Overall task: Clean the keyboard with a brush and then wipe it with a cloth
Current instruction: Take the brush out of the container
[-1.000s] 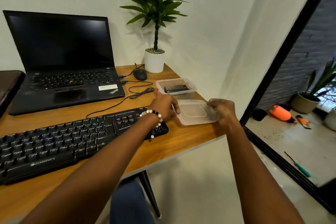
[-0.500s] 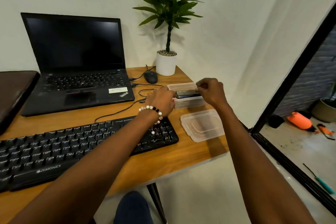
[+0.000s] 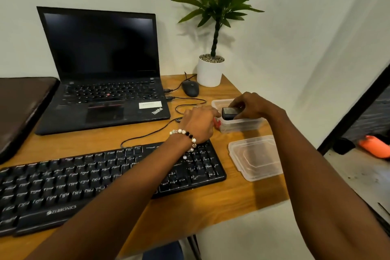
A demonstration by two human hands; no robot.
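Keyboard (image 3: 109, 177) cleaning is waiting while the right hand (image 3: 252, 105) is pinching a dark object (image 3: 229, 112) out of the clear container (image 3: 240, 124) near the desk's (image 3: 211, 202) right edge, best lifted straight up as the left hand (image 3: 197, 124), fingers hidden, is steadying its wall.

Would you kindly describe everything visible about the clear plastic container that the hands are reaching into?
The clear plastic container is a small rectangular tub of translucent, slightly frosted plastic. It stands open and upright near the right end of the wooden desk, beyond the keyboard. Its lid lies apart, nearer the desk's front edge. The left hand rests against its left wall, and the right hand pinches a dark, blocky object over its opening. Something red shows at its left corner.
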